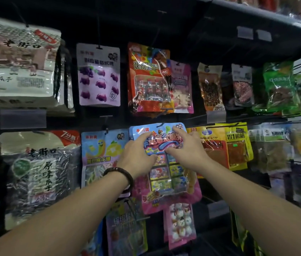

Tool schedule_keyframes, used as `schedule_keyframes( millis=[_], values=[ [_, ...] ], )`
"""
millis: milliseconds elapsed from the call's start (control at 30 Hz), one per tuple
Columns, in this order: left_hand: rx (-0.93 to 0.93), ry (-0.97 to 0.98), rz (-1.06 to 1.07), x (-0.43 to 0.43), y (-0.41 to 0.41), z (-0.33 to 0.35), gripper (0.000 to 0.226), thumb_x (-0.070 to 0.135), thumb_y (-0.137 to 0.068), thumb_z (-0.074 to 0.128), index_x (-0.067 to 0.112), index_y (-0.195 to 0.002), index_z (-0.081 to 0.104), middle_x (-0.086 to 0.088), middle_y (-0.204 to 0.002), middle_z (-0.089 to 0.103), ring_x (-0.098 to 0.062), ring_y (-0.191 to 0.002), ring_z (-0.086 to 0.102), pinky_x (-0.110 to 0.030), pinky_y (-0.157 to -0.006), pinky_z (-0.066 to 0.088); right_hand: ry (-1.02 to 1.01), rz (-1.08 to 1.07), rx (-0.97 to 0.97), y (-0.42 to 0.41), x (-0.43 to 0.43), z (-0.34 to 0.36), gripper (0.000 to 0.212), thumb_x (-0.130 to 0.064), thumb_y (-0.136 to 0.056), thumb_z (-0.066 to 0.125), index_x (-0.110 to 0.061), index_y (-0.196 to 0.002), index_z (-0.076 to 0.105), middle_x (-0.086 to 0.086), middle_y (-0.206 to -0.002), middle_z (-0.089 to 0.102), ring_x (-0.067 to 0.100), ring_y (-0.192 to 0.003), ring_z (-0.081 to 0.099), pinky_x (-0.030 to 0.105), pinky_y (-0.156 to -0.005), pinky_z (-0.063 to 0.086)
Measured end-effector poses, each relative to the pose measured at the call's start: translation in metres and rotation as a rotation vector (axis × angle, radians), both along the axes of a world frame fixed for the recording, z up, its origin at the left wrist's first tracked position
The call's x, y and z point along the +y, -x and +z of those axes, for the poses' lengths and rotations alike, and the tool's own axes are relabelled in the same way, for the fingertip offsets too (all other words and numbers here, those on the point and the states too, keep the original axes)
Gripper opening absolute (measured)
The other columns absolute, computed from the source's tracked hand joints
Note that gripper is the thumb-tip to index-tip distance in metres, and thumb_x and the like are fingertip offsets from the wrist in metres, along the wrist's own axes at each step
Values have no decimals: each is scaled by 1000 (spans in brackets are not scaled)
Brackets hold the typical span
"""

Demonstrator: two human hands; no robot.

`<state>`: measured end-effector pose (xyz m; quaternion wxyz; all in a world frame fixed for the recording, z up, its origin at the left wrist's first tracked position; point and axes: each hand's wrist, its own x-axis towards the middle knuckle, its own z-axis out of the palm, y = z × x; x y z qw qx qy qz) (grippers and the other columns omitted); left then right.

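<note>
Blue candy bag [163, 145] hangs from a peg hook [161, 124] between a marshmallow bag [101, 150] and a yellow snack bag [236, 145], its top gripped by the left hand [138, 156] and right hand [184, 152], fingers bent

Your view is dim overall; brighter light comes from the upper right of the blue candy bag [164, 143]. Glare glints on it, and the packets [18, 61] far left of it look blurred and bent.
</note>
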<state>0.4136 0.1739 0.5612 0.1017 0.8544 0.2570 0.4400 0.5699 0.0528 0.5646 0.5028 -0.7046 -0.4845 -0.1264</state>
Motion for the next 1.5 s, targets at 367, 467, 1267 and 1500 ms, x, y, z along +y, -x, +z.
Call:
schedule_keyframes(
  millis=[367,467,1267,1500],
  values=[
    [126,115,52,25,-9,5,98,29,-83,72,63,-156,17,-31,-138,59,-16,-50,62,-22,-43,47,224,-5,63,-11,38,7,96,-42,-89,77,-51,-163,15,6,-159,11,42,-125,57,50,-101,57],
    [157,102,58,18,-2,6,95,30,-88,72,60,-159,15,-32,-150,47,-15,-48,58,-22,-43,45,272,-43,52,-5,38,5,94,-43,-91,75,-47,-164,15,10,-164,6,44,-144,42,52,-113,48],
    [468,-7,38,-127,237,-138,18,55,-93,66,42,-100,75,21,-84,72,2,-77,67,-34,-76,61,311,270,-94,182,-81,-129,26,-43,-97,70,-28,-119,69,-12,-98,71,5,-93,67,23,-73,50],
    [571,243,80,-148,345,-310,21,52,-87,61,41,-99,73,26,-87,73,6,-83,67,-29,-78,58,439,487,110,271,-90,-283,6,-29,-95,73,-25,-97,76,-9,-86,75,3,-80,67,18,-73,50]
  ],
)
